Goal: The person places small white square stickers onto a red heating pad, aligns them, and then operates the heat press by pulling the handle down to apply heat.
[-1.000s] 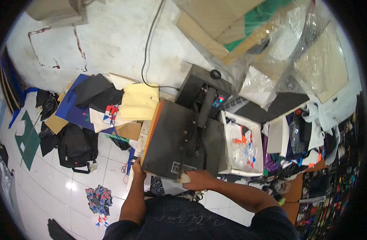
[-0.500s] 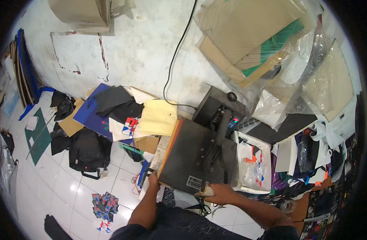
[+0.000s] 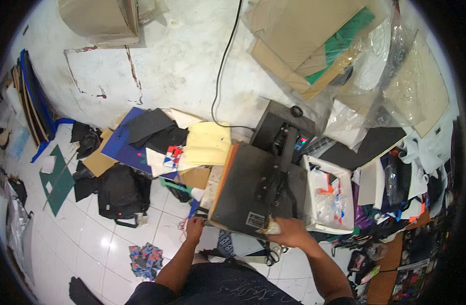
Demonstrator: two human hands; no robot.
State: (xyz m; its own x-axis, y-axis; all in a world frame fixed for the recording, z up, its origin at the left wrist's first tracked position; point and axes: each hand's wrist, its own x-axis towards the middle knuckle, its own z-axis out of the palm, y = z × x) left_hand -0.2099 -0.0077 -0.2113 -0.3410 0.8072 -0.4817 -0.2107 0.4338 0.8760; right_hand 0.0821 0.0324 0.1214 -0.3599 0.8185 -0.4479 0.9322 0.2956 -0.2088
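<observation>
A dark heat press (image 3: 243, 188) with a broad flat top plate stands in front of me, an orange layer showing along its left edge. My right hand (image 3: 293, 234) is closed around its front handle (image 3: 270, 227), which is wrapped in pale, worn material. My left hand (image 3: 194, 231) is curled closed beside the front left corner of the press; whatever its fingers hold, if anything, is hidden. Black-handled scissors (image 3: 270, 258) lie just below the front edge. On the floor to the left is a heap of red, blue and grey patterned pieces (image 3: 145, 261).
Yellow sheets (image 3: 208, 144) and dark sheets (image 3: 150, 127) lie left of the press, near a black bag (image 3: 123, 193). A white box (image 3: 351, 203) with plastic-wrapped pieces stands on its right. A black cable (image 3: 219, 76) runs down the wall to the press.
The view has shifted, so the press sits a little farther right. My right hand stays on the handle. My left hand's fingers have drawn slightly away from the press's corner.
</observation>
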